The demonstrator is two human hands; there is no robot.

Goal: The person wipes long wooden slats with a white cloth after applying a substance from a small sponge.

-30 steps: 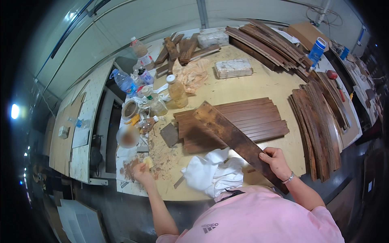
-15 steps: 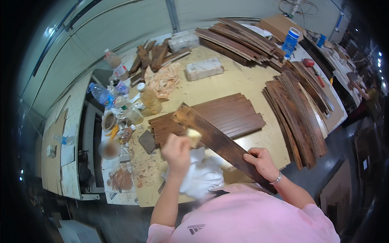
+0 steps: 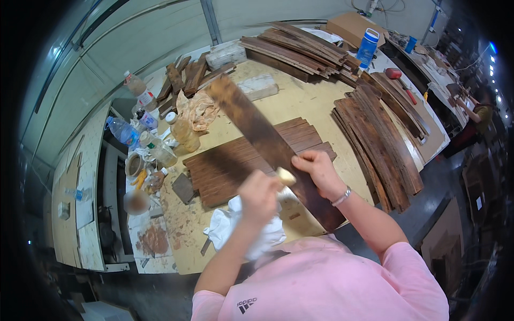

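Observation:
A long dark-brown wooden plank is held tilted over the table, its far end raised. My right hand grips its right edge, thumb on the upper face. My left hand, blurred by motion, is closed on a small pale-yellow block at the plank's lower half. Whether that block is a sponge or a brush I cannot make out. Beneath the plank lies a flat row of brown boards. A crumpled white cloth lies below my left hand.
Stacked planks stand on the right, with another stack at the back. Bottles and a jar crowd the left. A whitish block, a blue bottle and a red-handled tool lie farther off. Another person works at far right.
The plank has moved up and away from me, its far end now higher. My left hand and the pale block have shifted right, toward the lower plank; my right hand has moved up and left.

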